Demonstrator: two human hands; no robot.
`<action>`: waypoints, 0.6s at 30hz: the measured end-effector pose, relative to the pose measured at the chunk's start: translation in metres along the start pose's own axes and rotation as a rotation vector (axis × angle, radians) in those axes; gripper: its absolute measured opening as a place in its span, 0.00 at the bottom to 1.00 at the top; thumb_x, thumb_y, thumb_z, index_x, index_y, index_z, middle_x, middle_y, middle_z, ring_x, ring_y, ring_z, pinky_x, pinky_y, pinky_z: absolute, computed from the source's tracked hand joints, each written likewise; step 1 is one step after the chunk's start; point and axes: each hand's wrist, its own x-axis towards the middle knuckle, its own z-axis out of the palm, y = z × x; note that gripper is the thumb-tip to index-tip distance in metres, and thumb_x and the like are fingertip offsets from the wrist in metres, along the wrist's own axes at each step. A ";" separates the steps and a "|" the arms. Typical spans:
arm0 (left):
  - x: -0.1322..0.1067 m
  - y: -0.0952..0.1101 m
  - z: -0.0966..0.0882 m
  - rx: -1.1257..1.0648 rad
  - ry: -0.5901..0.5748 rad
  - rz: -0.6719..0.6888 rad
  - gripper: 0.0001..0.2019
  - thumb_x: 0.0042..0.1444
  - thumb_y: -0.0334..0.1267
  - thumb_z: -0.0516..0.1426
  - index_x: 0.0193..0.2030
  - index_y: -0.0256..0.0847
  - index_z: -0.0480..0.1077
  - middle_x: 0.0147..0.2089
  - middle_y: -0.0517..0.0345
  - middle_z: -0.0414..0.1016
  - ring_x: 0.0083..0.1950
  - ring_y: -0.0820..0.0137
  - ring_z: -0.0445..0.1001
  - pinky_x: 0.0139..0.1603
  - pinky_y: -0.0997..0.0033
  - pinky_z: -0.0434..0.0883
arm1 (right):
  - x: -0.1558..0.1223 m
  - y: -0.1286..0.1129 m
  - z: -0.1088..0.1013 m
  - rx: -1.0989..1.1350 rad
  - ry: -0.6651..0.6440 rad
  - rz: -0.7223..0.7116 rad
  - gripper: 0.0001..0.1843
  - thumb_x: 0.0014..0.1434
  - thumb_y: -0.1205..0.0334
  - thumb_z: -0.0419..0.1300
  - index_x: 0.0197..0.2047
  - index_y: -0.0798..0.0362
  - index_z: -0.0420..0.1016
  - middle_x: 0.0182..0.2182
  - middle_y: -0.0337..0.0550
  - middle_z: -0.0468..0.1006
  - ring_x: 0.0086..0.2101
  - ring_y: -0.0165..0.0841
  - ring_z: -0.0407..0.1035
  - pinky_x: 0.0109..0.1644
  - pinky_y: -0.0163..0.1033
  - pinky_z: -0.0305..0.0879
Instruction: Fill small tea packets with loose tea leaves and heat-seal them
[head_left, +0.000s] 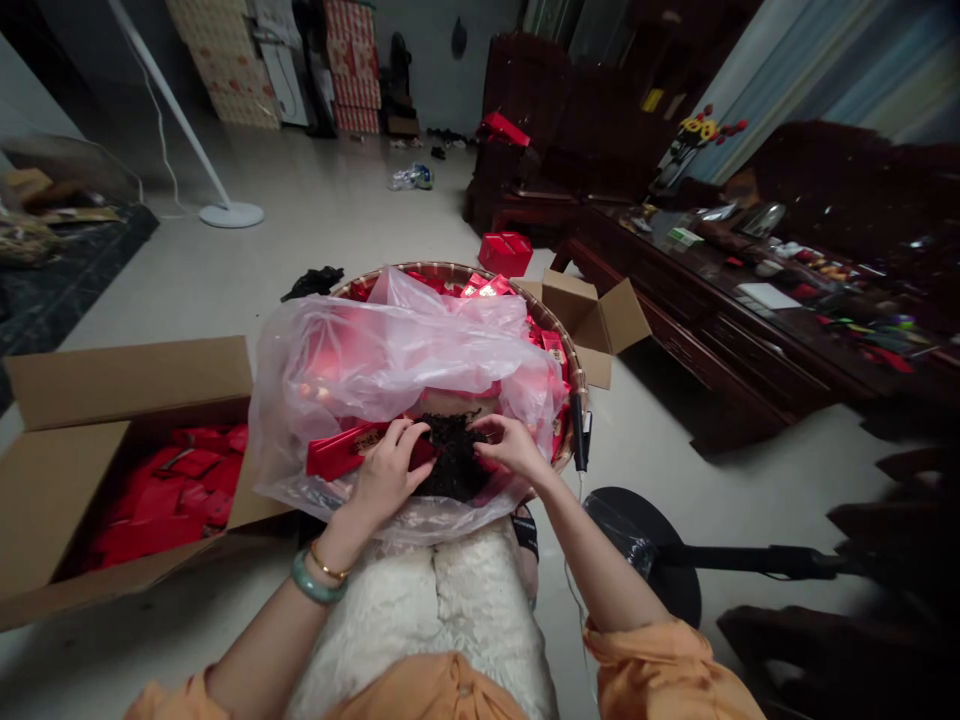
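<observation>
The left hand (390,470) grips a flat red packet (341,452); right hand (510,448) pinches dark crumbly leaves (454,465).

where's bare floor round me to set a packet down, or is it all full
Bare floor lies between the big box and the white stand base, and on the right between the small box, the cabinet and the black base. The basket is crowded: bag, tea and packets, with the left hand gripping a packet and the right hand on the tea.
</observation>
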 end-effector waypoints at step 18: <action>0.008 0.013 0.013 -0.054 0.084 0.003 0.24 0.51 0.33 0.60 0.53 0.39 0.56 0.48 0.48 0.68 0.49 0.59 0.72 0.45 0.61 0.73 | -0.008 -0.080 0.011 -0.160 0.034 -0.229 0.14 0.50 0.67 0.63 0.42 0.51 0.77 0.37 0.41 0.80 0.36 0.32 0.73 0.42 0.38 0.69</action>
